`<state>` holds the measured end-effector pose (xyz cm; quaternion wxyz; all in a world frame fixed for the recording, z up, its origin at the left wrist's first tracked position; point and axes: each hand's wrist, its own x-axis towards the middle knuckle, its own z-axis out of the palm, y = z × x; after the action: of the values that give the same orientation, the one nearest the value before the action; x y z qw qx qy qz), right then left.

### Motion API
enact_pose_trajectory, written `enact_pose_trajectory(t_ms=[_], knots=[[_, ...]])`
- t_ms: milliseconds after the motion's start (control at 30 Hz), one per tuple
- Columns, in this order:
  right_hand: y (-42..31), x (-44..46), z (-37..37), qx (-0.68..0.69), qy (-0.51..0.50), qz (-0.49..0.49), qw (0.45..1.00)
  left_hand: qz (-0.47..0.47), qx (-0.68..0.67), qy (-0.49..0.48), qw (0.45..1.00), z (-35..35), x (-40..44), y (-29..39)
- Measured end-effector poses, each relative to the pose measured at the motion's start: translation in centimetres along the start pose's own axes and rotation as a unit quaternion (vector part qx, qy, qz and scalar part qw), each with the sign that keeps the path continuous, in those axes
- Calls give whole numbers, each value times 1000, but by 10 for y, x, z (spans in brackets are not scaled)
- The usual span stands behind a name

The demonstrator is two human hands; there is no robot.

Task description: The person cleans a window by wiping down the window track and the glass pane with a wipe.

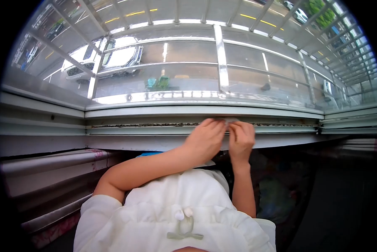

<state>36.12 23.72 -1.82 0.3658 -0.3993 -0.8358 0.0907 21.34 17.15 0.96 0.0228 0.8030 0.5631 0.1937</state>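
Note:
My left hand (206, 139) and my right hand (241, 140) meet over the window track (155, 125), a little right of its middle. The fingers of both are bent and pinched together, with the fingertips almost touching. A small pale scrap (229, 120) shows between them, too small and covered to name. Dark dirt runs along the groove of the track on either side of my hands. White frame rails (146, 111) lie just beyond the groove.
Metal safety bars (221, 54) enclose the window outside. A street with a parked white car (121, 56) lies far below. The white inner sill (112, 142) is close to my body. A curtain (62, 161) hangs at the left.

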Motion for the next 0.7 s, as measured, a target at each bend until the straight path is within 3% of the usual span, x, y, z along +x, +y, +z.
enact_pose_trajectory(t_ms=[67, 333, 467, 700], knots=[[-21, 2, 15, 28, -22, -36, 999, -57, -42, -46, 996, -18, -20, -11], [-80, 10, 53, 96, -110, -126, 981, -169, -42, -23, 984, -67, -74, -38], [-69, 8, 48, 98, -83, -142, 982, -147, -28, -59, 987, -62, -62, -27], [29, 3, -18, -20, -13, -19, 1000, -62, -92, -106, 988, -42, -33, -3]])
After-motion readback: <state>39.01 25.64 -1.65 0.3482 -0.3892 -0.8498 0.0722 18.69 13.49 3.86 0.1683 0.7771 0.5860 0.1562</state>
